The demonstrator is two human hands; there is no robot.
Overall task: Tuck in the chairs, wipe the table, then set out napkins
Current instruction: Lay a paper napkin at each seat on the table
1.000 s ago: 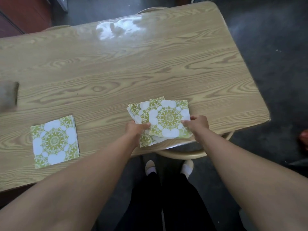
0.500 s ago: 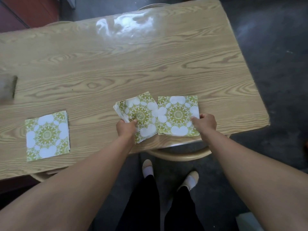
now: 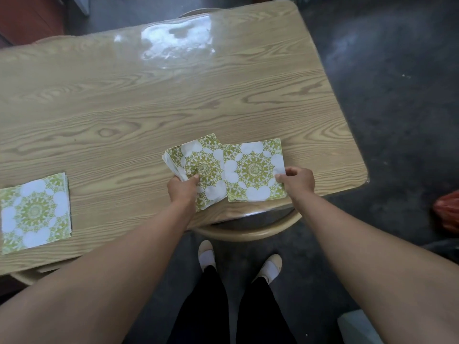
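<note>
A wooden table (image 3: 173, 100) fills the view. My left hand (image 3: 182, 191) grips a small stack of green-and-white patterned napkins (image 3: 198, 167), tilted, near the table's front edge. Right beside the stack, a single napkin (image 3: 253, 170) lies flat on the table, and my right hand (image 3: 296, 181) pinches its right edge. Another napkin (image 3: 34, 212) lies flat at the table's near left. A round chair seat (image 3: 248, 227) shows under the front edge, tucked in beneath the table.
A wet shiny patch (image 3: 173, 40) marks the far side of the table. Another chair back (image 3: 196, 12) peeks past the far edge. My feet (image 3: 238, 261) stand on dark floor. A red object (image 3: 447, 209) lies on the floor at right.
My right hand has drawn one napkin off the stack to the right and laid it flat. The view has shifted right, and the brown cloth at the left is out of frame.
</note>
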